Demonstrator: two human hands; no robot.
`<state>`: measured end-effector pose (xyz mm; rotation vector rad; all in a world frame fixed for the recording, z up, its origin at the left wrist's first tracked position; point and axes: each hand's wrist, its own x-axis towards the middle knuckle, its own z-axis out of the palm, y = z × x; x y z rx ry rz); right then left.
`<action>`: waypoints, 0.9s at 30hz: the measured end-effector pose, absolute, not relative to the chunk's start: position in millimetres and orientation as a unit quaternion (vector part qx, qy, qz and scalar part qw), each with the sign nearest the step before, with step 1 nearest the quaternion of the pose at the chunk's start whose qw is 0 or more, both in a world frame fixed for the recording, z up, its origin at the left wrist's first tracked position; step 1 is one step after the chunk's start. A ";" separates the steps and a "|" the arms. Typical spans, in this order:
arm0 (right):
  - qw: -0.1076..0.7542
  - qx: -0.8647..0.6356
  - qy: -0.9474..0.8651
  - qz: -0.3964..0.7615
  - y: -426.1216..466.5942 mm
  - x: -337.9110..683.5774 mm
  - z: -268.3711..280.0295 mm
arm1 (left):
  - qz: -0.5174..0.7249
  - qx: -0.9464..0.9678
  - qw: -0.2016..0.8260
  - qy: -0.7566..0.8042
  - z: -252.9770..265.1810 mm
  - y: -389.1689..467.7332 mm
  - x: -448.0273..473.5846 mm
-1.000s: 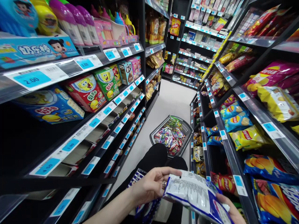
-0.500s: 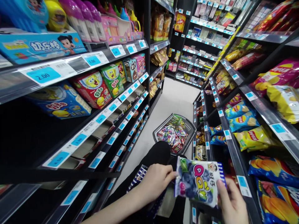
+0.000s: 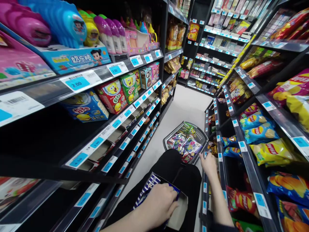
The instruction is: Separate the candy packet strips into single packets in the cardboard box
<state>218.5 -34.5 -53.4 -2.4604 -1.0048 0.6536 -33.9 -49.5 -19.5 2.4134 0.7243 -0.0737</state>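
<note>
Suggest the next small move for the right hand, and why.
I'd probably bring the right hand over to the open box: it appears empty beside the basket of packets, while the left hand is at the box.

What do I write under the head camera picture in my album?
Shop aisle: left hand at an open box, right hand near a filled basket.

This is a shop, in a snack aisle: black shelves [image 3: 43, 138] line both sides, with printed price labels [image 3: 78, 83] running along their front edges. Boxed snacks [image 3: 112, 96] sit near the front edge of a left-hand shelf, crisp bags [image 3: 270, 151] lie along right-hand ones, and a loaded shopping basket [image 3: 200, 134] stands on the pale floor [image 3: 187, 108].
</note>
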 end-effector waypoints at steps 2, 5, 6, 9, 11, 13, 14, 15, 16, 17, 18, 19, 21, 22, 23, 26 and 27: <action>0.167 -0.830 -0.421 0.326 -62.7 192.7 -50.0 | 0.060 0.853 0.402 0.328 -16.9 -41.1 -39.0; 0.121 -0.770 -0.472 0.412 -115.4 145.6 -49.9 | 0.208 0.665 0.627 0.349 -16.7 -26.0 -44.8; 0.112 -0.770 -0.472 0.414 -129.9 131.2 -52.1 | 0.242 0.590 0.701 0.319 -17.1 -21.2 -45.5; 0.098 -0.796 -0.454 0.388 -156.0 101.6 -63.2 | 0.281 0.422 0.839 0.198 -14.8 -11.0 -43.3; 0.106 -0.803 -0.451 0.374 -161.8 94.7 -71.3 | 0.278 0.370 0.874 0.147 -9.3 -8.9 -39.2; 0.119 -0.803 -0.457 0.365 -163.3 94.1 -78.0 | 0.278 0.347 0.889 0.106 -2.4 -10.0 -34.1; 0.123 -0.803 -0.459 0.359 -163.3 94.4 -80.6 | 0.280 0.341 0.893 0.088 0.8 -11.3 -31.6; 0.125 -0.806 -0.459 0.353 -163.1 94.1 -83.0 | 0.285 0.337 0.894 0.074 3.5 -12.8 -29.2; 0.124 -0.810 -0.457 0.346 -162.7 92.9 -85.3 | 0.292 0.333 0.894 0.064 5.6 -14.3 -27.1; 0.121 -0.816 -0.453 0.338 -162.3 90.5 -87.5 | 0.299 0.330 0.893 0.059 7.1 -15.6 -25.2; 0.118 -0.822 -0.448 0.331 -161.8 87.1 -89.8 | 0.307 0.327 0.892 0.058 8.1 -16.6 -23.7; 0.115 -0.828 -0.443 0.324 -161.4 82.8 -92.0 | 0.314 0.323 0.891 0.059 8.5 -17.5 -22.7; 0.111 -0.839 -0.434 0.310 -160.9 73.7 -96.0 | 0.323 0.321 0.887 0.071 8.0 -18.8 -21.8; 0.110 -0.845 -0.428 0.301 -161.0 69.7 -97.6 | 0.325 0.326 0.884 0.082 7.2 -19.3 -22.0; 0.108 -0.852 -0.423 0.290 -161.2 66.7 -98.9 | 0.326 0.335 0.879 0.096 6.0 -19.9 -22.4; 0.108 -0.871 -0.405 0.256 -163.2 63.5 -101.6 | 0.322 0.380 0.854 0.149 1.6 -22.1 -23.7; 0.113 -0.875 -0.401 0.247 -164.4 64.1 -102.4 | 0.316 0.396 0.846 0.164 0.4 -22.7 -23.9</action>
